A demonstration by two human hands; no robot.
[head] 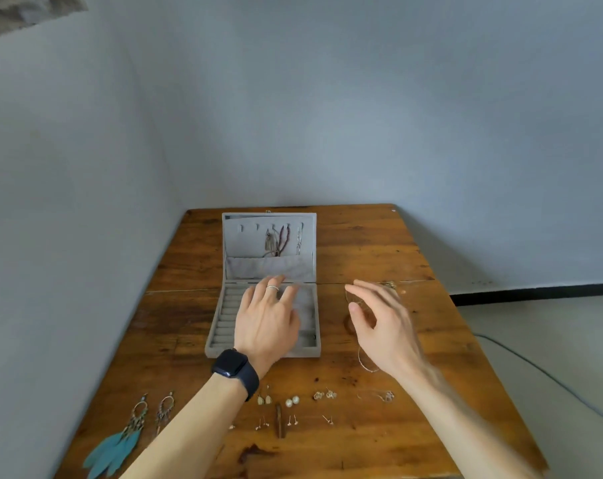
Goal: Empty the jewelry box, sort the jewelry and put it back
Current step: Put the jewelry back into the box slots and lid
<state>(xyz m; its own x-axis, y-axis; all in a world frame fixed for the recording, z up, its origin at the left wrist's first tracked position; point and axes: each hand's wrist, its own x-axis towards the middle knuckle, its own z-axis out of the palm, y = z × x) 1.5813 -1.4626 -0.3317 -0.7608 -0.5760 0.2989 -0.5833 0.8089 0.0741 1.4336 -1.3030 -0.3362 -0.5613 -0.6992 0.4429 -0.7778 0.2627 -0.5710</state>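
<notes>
Grey velvet jewelry box sits open mid-worktop, with a few necklaces hanging inside its raised lid. My left hand lies over its tray, fingers spread and relaxed, gripping nothing. My right hand hovers just right of the box, blurred, fingers loose and empty. Nearer me lie teal feather earrings at my left and pearl studs in the middle.
</notes>
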